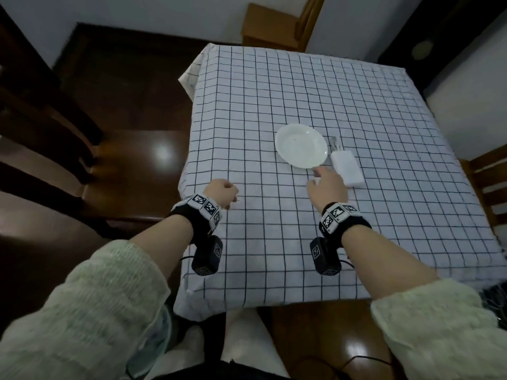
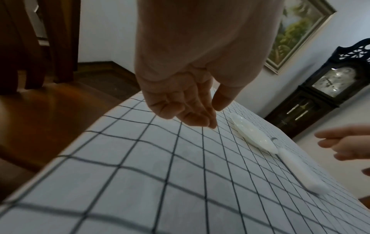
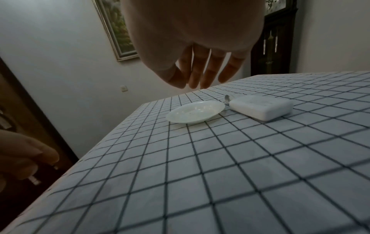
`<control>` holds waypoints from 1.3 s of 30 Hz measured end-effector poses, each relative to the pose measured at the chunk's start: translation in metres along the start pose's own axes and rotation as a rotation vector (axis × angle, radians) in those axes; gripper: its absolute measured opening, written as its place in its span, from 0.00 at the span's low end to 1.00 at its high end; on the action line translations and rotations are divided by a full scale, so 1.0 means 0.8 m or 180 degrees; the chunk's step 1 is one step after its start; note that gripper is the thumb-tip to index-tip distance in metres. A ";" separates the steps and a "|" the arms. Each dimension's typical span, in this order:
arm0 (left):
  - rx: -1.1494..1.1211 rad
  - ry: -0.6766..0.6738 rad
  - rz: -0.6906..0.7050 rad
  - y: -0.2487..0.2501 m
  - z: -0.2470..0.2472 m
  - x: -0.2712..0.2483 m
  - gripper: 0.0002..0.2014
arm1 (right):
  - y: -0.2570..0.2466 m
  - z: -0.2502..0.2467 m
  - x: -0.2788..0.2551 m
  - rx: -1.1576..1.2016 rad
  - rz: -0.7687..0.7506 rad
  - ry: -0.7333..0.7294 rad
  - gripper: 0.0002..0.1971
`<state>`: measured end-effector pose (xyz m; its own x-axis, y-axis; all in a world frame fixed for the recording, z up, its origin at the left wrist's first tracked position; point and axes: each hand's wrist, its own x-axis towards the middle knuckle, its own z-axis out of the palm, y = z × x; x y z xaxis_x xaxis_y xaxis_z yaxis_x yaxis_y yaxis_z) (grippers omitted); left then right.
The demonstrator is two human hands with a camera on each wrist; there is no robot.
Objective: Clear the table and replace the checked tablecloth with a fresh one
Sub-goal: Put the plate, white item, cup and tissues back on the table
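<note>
The white checked tablecloth covers the whole table. On it lie a white plate, a folded white napkin just right of the plate, and a piece of metal cutlery poking out from under the napkin's far end. My right hand hovers with straight fingers just before the plate's near rim, holding nothing. In the right wrist view the right hand's fingers hang above the plate and the napkin. My left hand hovers near the table's left edge, its fingers loosely curled and empty.
A dark wooden chair stands left of the table, a lighter one at the far end and another at the right. A tall dark clock and a framed painting are on the far wall.
</note>
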<state>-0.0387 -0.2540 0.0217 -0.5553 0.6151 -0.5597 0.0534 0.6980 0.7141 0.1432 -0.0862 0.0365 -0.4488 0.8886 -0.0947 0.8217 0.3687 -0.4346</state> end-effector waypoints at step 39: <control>-0.1942 0.1924 -0.2047 -0.573 -0.047 -0.585 0.05 | -0.277 0.248 -0.625 -0.1678 -0.2778 -0.2991 0.15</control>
<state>0.1654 -0.8762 -0.0277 -0.6591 -0.2030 -0.7241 -0.7262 0.4221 0.5427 0.1159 -0.6661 0.0019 -0.7735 -0.1179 -0.6228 0.0957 0.9496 -0.2985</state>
